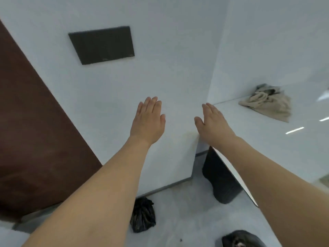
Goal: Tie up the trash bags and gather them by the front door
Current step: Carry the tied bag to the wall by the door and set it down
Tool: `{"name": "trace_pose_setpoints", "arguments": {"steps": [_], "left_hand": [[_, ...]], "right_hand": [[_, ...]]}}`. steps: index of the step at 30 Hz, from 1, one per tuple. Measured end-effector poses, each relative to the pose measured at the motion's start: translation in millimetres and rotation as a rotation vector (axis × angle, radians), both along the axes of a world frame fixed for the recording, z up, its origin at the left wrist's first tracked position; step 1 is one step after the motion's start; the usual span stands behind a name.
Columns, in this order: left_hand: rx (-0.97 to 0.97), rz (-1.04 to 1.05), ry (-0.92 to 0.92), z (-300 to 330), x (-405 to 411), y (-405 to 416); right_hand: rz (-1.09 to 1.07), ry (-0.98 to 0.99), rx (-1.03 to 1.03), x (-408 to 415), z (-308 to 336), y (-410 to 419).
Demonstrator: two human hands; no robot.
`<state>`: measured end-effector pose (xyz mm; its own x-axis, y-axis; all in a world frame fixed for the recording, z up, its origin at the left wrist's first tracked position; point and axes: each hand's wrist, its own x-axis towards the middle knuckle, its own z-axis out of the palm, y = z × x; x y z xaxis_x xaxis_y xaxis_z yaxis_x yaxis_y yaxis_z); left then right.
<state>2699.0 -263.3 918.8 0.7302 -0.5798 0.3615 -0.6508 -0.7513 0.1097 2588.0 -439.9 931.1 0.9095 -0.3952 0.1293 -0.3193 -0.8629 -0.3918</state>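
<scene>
- Both hands are stretched forward in the air in front of the white wall (pixel 160 72), backs up, fingers straight and together, holding nothing.
- The left hand (pixel 148 120) hangs in front of the wall face, above the small tied trash bag (pixel 142 217).
- The right hand (pixel 212 120) hangs at the wall's outer corner, over the near edge of the white tabletop (pixel 267 139); whether it touches that edge cannot be told.
- The small tied trash bag is black and knotted at its top. It stands on the grey floor (pixel 187 211) just beside the foot of the wall, below the left forearm.
- A second black trash bag (pixel 242 239) lies on the floor farther from the wall, at the lower edge of the view; only its upper part shows, and whether it is tied cannot be told.
- A dark bin (pixel 220 180) stands on the floor past the wall's corner, partly under the tabletop's edge.
- A crumpled beige cloth (pixel 267 104) lies on the tabletop, on the far side from the wall's corner, near the back wall.
- A dark rectangular panel (pixel 101 45) is set in the wall, high above the left hand.
- A brown door (pixel 32 131) adjoins the wall on its left side; the small tied trash bag sits between the door and the wall's corner.
</scene>
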Motion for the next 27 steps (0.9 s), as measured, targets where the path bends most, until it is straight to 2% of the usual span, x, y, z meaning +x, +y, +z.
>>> {"name": "trace_pose_setpoints", "arguments": {"steps": [6,14,21,24,27], "left_hand": [[0.011,-0.354,0.036,-1,-71,-127],[-0.008,-0.842,-0.015,7,-286,-281],[0.025,-1.148,-0.042,-9,-514,-346],[0.053,-1.244,-0.047,-17,-580,-358],[0.113,-1.283,-0.075,-24,-613,-374]], "right_hand": [[-0.353,0.001,-0.035,-122,-3,-78],[-0.832,-0.040,-0.065,-375,10,-142],[-1.133,0.064,-0.065,-608,-11,-151],[-1.201,0.085,-0.062,-668,-17,-154],[-1.215,0.094,-0.051,-706,-22,-162]]}}
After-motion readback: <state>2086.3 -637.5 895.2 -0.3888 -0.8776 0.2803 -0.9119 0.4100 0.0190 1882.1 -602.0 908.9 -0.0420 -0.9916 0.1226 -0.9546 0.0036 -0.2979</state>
